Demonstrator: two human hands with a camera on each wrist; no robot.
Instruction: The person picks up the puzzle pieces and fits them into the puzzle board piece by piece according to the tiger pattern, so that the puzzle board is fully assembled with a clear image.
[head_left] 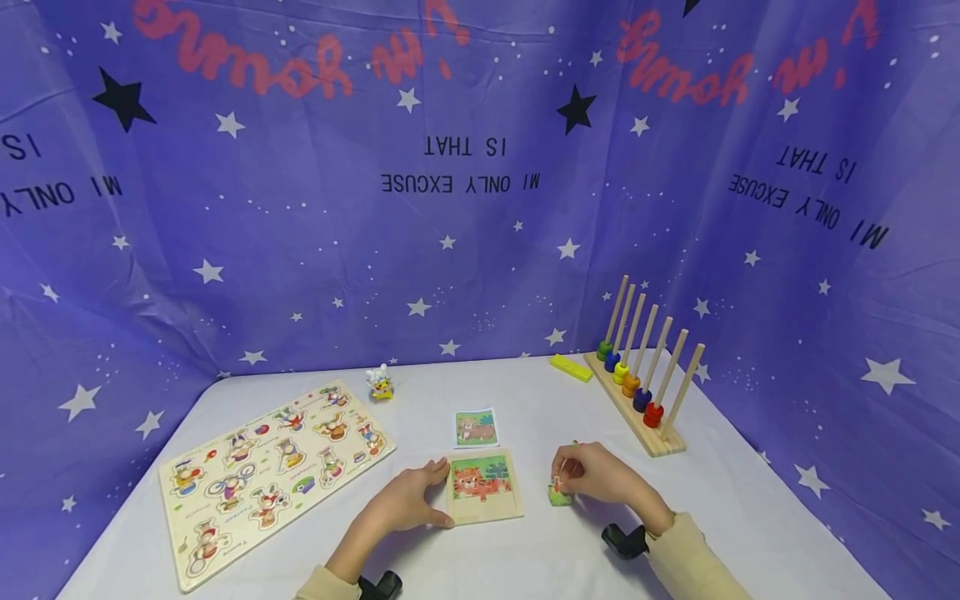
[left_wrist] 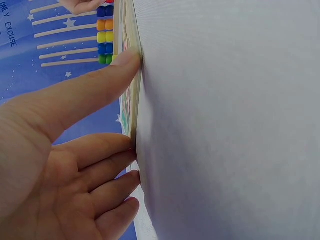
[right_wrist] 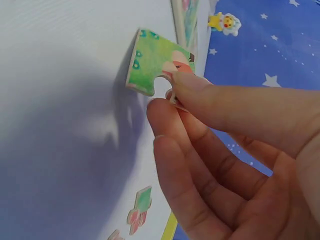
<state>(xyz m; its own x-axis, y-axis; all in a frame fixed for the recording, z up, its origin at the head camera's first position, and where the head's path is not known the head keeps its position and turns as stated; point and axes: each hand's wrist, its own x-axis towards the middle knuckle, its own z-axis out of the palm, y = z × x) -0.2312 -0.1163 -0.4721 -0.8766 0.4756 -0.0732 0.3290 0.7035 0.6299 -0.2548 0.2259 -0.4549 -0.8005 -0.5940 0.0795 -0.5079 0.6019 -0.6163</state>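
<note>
A purple, star-printed curtain [head_left: 465,221] backs a white-covered surface [head_left: 525,567], where at the lower centre of the head view a square wooden puzzle tray [head_left: 498,517] holds joined tiger pieces [head_left: 471,482] in its upper part and shows bare wood along its bottom. The left hand [head_left: 405,500], thumb and fingers spread, touches the tray's left edge, while the right hand [head_left: 597,473], lower right of centre, pinches a green-and-orange puzzle piece [head_left: 559,495] beside the tray. At lower left, a wooden puzzle board [head_left: 303,502] carries cartoon figures [head_left: 290,454]; at right, coloured beads [head_left: 642,400] sit on a pegged rack [head_left: 663,446].
</note>
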